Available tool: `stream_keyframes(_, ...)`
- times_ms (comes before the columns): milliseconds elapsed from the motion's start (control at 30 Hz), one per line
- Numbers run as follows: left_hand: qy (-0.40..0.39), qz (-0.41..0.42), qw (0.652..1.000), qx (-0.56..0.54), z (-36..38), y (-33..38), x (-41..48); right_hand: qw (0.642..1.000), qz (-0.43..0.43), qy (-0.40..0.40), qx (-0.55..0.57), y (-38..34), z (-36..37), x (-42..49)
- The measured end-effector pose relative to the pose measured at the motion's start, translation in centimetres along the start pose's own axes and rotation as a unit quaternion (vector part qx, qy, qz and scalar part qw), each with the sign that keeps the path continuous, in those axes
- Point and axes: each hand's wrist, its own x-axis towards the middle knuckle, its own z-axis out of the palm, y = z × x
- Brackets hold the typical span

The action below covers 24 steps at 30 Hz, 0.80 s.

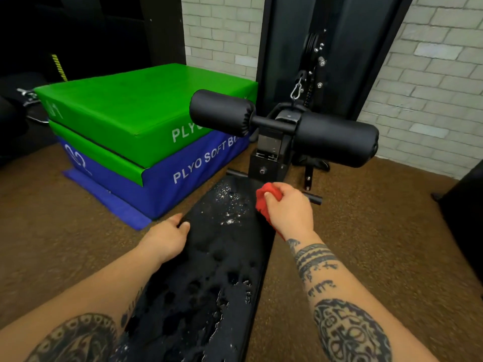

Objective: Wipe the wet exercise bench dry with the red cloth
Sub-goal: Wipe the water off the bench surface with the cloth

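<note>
Water [230, 205] is beading on the exercise bench [224, 257] at 12 o'clock. Right hand [287, 209] fingers [283, 189] are bunching the red cloth [262, 205] at 1 o'clock for wiping. Left hand [167, 237] is gripping the 10 o'clock edge, likely steadying.

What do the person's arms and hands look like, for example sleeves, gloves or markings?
Both forearms are bare, without sleeves. The left hand and right hand wear no gloves or watch. The right forearm carries dark tattoos: bands near the wrist, small marks, then a round ornament. The left forearm shows a round dotted tattoo.
</note>
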Motion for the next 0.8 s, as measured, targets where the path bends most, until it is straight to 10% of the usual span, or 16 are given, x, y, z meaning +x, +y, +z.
stream_keyframes(433, 0.032, -0.002, 0.997, -0.063, 1.1, -1.6, 2.0, 0.958, -0.102, -0.245, -0.106, 0.1, -0.8, 3.2)
stream_keyframes(567, 0.041, -0.003, 0.996, -0.076, 1.4, -1.6, 2.0, 0.983, -0.036, -0.169, 0.066, 1.1, -1.2, 2.8)
stream_keyframes(800, 0.044, -0.007, 0.995, -0.091, 1.3, -1.8, 2.2, 0.977, -0.145, -0.136, -0.074, 2.2, -0.3, -2.1)
